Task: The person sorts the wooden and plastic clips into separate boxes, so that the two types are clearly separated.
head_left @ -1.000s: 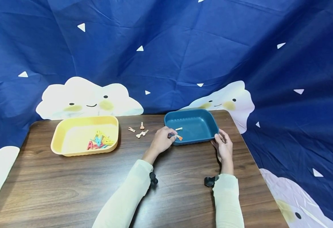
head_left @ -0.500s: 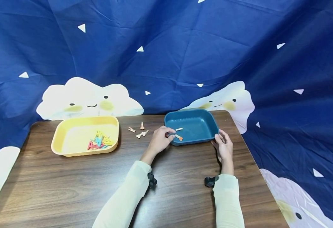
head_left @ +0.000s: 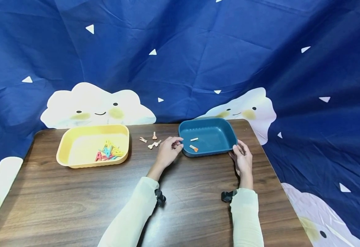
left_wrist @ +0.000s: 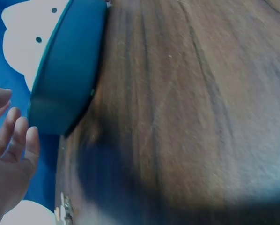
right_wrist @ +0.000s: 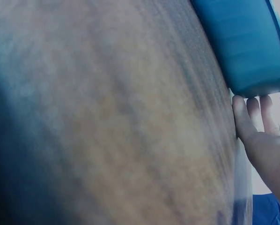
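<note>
Your loose-fingered left hand (head_left: 166,151) is beside a blue bin (head_left: 214,140) holding two clothespins (head_left: 193,148); your right hand (head_left: 243,160), fingers straight, touches its near-right corner.

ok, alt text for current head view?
Right hand touches the right end of a blue tray holding two small clips; left hand is at its left end. Further left on a wooden table: loose clips, then a yellow tray of colourful clips.

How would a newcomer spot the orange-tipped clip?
On the brown table, find the blue tray, right of the yellow tray. Inside, toward its left end, the orange-tipped clip lies nearer the person than a pale clip. Its orange end sets it apart; that neighbour shows none.
</note>
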### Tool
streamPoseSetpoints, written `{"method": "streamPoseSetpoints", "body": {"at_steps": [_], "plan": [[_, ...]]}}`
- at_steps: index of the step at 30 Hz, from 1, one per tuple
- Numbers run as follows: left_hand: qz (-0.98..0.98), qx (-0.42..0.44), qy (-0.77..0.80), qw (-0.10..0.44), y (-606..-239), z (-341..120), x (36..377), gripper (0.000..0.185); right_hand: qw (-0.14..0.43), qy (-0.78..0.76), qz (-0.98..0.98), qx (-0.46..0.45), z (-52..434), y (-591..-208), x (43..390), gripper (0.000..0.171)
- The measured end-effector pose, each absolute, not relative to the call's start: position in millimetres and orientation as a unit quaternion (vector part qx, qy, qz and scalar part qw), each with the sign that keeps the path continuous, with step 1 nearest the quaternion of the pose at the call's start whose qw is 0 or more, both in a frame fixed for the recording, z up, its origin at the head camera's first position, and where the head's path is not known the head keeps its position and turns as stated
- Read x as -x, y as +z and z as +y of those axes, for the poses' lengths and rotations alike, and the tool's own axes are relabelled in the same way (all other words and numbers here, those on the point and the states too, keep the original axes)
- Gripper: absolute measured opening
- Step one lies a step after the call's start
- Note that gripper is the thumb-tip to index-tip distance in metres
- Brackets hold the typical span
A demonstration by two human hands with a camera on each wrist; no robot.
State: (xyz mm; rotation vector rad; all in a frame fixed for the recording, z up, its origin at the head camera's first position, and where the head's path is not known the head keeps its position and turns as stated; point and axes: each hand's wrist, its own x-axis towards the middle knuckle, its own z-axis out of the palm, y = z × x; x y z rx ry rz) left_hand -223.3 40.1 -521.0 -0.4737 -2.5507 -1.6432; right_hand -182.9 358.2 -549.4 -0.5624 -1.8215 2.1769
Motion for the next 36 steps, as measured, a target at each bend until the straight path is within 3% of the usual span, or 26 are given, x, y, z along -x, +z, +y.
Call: {"method": "streamPoseSetpoints", "body": {"at_steps": [36], "plan": [[-0.84, -0.025, -0.532, 0.101, -553.4, -19.1, 225.9, 0.034, 0.117, 0.739, -0.635, 0.192, 359.1, -550.5, 181.5, 0.048]]}}
